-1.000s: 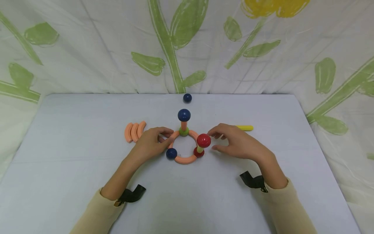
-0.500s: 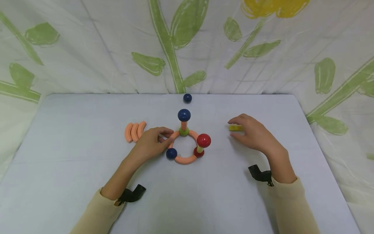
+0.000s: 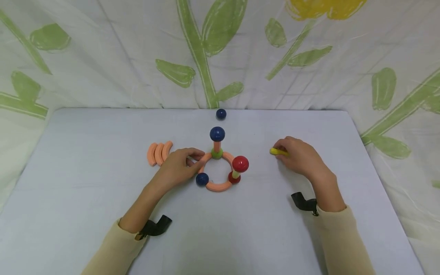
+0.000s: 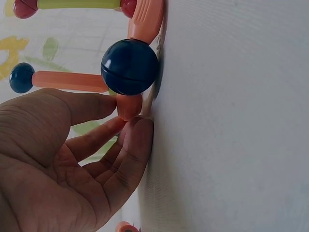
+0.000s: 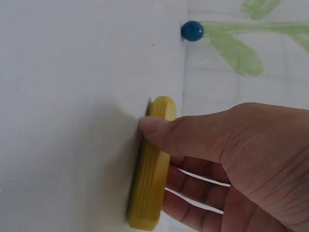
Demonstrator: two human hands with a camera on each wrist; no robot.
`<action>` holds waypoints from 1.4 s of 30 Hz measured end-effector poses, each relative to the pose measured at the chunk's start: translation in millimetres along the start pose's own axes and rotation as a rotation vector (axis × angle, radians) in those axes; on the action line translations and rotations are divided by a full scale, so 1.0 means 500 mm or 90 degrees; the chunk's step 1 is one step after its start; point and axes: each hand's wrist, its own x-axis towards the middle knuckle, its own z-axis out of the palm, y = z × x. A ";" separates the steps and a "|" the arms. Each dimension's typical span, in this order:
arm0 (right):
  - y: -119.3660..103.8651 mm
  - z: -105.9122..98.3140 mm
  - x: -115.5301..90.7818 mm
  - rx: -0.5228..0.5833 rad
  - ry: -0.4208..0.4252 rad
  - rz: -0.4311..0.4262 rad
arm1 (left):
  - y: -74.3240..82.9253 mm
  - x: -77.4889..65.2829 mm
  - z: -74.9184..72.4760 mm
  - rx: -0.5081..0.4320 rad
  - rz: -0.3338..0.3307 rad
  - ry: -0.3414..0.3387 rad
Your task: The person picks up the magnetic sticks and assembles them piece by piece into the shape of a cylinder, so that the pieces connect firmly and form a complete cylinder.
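A ring of curved orange rods (image 3: 219, 187) lies on the table, joined by a dark blue ball (image 3: 202, 179), a green ball (image 3: 217, 154) and a red ball (image 3: 235, 178). From the green ball rises an orange rod (image 3: 217, 146) topped by a blue ball (image 3: 217, 133). A pale yellow-green rod on the red ball carries another red ball (image 3: 240, 164). My left hand (image 3: 180, 165) pinches the ring's left curved rod (image 4: 129, 107) between thumb and fingers. At the right, my right hand (image 3: 302, 156) pinches a straight yellow rod (image 5: 153, 179), whose left end shows in the head view.
Several loose curved orange rods (image 3: 159, 153) lie side by side left of the left hand. A dark blue ball (image 3: 221, 114) sits by the table's back edge. Behind the white table (image 3: 220, 236) hangs a cloth with painted leaves (image 3: 175, 72).
My right hand has moved right, away from the ring, and its fingers have closed on the yellow rod, which is now slightly turned. The left hand has stayed at the ring.
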 end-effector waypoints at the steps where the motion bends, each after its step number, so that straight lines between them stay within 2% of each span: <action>1: -0.002 0.002 -0.001 0.004 -0.002 -0.002 | 0.000 0.000 -0.001 0.000 -0.001 0.000; 7: -0.019 0.015 -0.015 0.038 0.010 -0.050 | -0.002 -0.002 -0.002 -0.009 -0.006 -0.002; 11: -0.034 0.038 -0.037 0.072 0.030 -0.120 | -0.006 -0.003 -0.002 -0.007 -0.020 0.005; 15: -0.046 0.062 -0.079 0.106 0.059 -0.184 | -0.008 -0.002 -0.001 -0.008 -0.015 0.002; 21: -0.060 0.092 -0.119 0.204 0.079 -0.273 | -0.007 0.001 0.004 -0.013 -0.015 -0.006; 28: -0.092 0.125 -0.129 0.285 0.042 -0.293 | -0.008 0.000 0.012 -0.017 -0.015 -0.010; 33: -0.150 0.165 -0.127 0.405 0.022 -0.342 | -0.008 -0.001 0.009 -0.014 -0.012 -0.001; 36: -0.181 0.179 -0.127 0.452 0.023 -0.366 | -0.005 0.002 0.006 -0.015 -0.003 0.001; 42: -0.226 0.184 -0.110 0.474 0.032 -0.436 | -0.004 0.008 0.002 -0.018 0.000 0.002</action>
